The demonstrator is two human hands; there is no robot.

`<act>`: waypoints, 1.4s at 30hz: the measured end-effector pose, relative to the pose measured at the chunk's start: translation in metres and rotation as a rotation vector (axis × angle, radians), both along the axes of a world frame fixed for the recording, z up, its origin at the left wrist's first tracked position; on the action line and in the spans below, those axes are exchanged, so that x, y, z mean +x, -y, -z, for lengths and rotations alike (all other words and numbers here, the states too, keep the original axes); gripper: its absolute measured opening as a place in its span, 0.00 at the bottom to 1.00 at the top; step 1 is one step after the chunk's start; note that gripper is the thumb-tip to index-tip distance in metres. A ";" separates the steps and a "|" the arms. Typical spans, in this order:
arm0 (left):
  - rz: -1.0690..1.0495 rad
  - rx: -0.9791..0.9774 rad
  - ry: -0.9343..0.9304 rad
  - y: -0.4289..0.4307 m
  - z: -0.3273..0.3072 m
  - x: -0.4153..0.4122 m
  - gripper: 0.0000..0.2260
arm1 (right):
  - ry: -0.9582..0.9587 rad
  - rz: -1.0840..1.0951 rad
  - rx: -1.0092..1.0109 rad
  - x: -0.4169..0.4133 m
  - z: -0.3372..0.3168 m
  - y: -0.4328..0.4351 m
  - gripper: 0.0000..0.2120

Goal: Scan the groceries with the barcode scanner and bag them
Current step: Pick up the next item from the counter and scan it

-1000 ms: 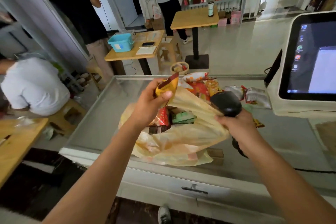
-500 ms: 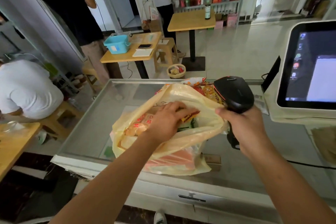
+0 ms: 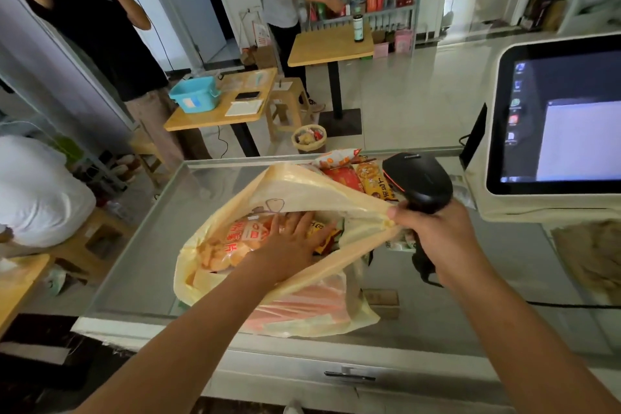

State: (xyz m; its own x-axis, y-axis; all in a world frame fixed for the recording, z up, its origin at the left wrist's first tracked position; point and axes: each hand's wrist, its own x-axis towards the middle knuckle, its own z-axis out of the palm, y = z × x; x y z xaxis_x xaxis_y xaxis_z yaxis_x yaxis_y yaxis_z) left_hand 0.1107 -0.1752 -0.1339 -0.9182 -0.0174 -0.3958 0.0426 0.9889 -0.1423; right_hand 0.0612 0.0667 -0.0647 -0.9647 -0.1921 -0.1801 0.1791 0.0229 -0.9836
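Bag: thin, crinkled yellow plastic, held open between the hands on the glass bench.
Left hand: spread flat on glossy snack packets inside.
Right hand: closed around the matte black scanner, bag rim pinched.

Free room and obstacles around the yellow bag

The bag's mouth gaped, yet the left hand and snack packets filled most of it, leaving a narrow gap at its right corner. Right of the bag, the right hand with the barcode scanner pinched the rim, and the screen terminal walled that side. Behind the bag, loose packets crowded the glass counter. Left of the bag the counter lay bare and passable.
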 end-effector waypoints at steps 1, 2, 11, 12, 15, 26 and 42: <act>0.021 0.044 0.015 -0.003 -0.008 0.000 0.29 | -0.006 -0.008 0.004 0.000 0.001 -0.002 0.12; 0.057 0.109 0.022 -0.008 -0.018 0.002 0.29 | -0.008 -0.007 0.007 0.000 0.002 -0.004 0.11; 0.090 0.907 -0.166 -0.045 -0.122 0.013 0.16 | 0.085 0.145 -0.006 0.000 0.013 -0.044 0.11; 0.095 1.036 -0.233 -0.058 -0.127 0.011 0.15 | 0.090 0.168 0.000 0.000 0.013 -0.049 0.12; 0.137 1.227 -0.311 -0.103 -0.124 0.007 0.14 | 0.095 0.199 0.013 0.001 0.013 -0.066 0.13; -0.220 0.636 -0.172 -0.216 0.032 -0.043 0.16 | 0.127 0.320 0.120 0.013 0.048 -0.123 0.11; -0.194 0.327 -0.193 -0.204 0.070 -0.070 0.27 | 0.236 0.236 0.139 0.036 0.074 -0.119 0.09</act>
State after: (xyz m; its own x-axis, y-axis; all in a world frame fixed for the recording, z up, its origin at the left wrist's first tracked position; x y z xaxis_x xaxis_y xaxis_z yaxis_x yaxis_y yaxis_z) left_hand 0.0402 0.0287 -0.2039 -0.9680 -0.0991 -0.2306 -0.1454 0.9703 0.1934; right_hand 0.0973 0.1852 -0.1386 -0.9084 0.0730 -0.4116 0.4169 0.0842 -0.9051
